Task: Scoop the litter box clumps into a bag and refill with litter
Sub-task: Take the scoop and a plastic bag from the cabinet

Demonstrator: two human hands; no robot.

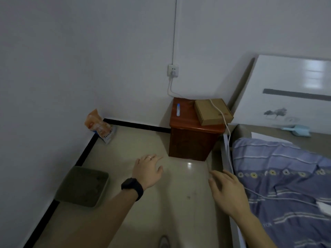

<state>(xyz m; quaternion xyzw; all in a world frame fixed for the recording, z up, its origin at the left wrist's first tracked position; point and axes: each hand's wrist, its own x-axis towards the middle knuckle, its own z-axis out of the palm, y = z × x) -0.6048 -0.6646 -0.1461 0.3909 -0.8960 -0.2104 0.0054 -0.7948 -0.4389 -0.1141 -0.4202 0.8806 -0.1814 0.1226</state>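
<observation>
- The left hand point(147, 171) is held out over the tiled floor point(180, 203), palm down. Its fingers are spread loosely and hold nothing.
- There is a ring on one of its fingers and a black watch point(132, 187) on its wrist.
- The right hand point(227, 192) reaches forward beside the bed edge. It is a little blurred, with its fingers straight and slightly apart, and it too is empty.
- The litter box point(103, 187), a dark grey-green square tray, sits on the floor against the left wall. It lies to the left of the left forearm and apart from it.
- An orange bag point(100, 127) leans in the far corner where the two walls meet, well beyond the litter box. Its print is too small to read.
- A pale blue scoop point(298, 130) lies on the bare mattress point(254, 128) near the white headboard point(290, 83), well away from both hands.
- A red-brown wooden nightstand point(188, 142) stands between the corner and the bed.
- On the nightstand are a flat cardboard box point(206, 111) and a small white-and-blue object point(178, 110).
- A white cable point(226, 126) runs from the wall socket point(173, 70) over the cardboard box and down onto the bed.
- A blue striped blanket point(286, 185) covers the near part of the bed, just right of the right hand.
- The toe of a shoe point(163, 242) shows at the bottom edge.
</observation>
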